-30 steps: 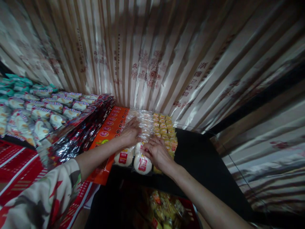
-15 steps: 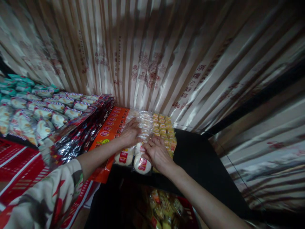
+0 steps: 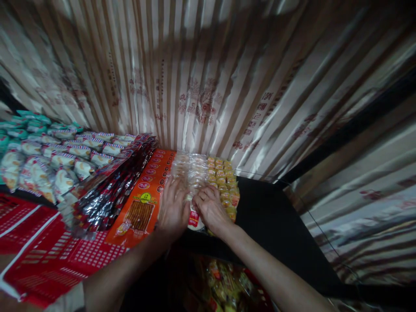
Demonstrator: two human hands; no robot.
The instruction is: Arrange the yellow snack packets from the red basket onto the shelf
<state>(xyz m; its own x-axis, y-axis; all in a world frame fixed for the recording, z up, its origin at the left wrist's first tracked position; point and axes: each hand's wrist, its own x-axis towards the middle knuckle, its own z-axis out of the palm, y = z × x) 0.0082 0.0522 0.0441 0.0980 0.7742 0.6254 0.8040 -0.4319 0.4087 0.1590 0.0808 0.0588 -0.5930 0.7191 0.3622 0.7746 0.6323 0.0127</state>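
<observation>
Two rows of round white cakes in clear wrappers (image 3: 196,164) lie on a black shelf (image 3: 263,216). My left hand (image 3: 173,207) rests over the left row, fingers stretched forward and hiding its near packs. On the right row, my right hand (image 3: 212,209) has its fingers bent and closed on a wrapped white cake, though its fingertips are partly hidden. The nearest white cake (image 3: 194,220), with a red label, shows between my hands. Small yellow-wrapped snacks (image 3: 227,180) stand in rows just right of my right hand.
Left of the cakes lies an orange snack packet (image 3: 138,212), then a stack of dark shiny packets (image 3: 113,190) and rows of white snack packs (image 3: 65,160). Red baskets (image 3: 74,255) stand in front. Below the shelf are yellow packs (image 3: 224,281). Pleated printed curtain (image 3: 195,65) hangs behind.
My left hand has come nearer along the left row and now covers its front cakes. My right hand stays nearly in place. More of the orange packet shows.
</observation>
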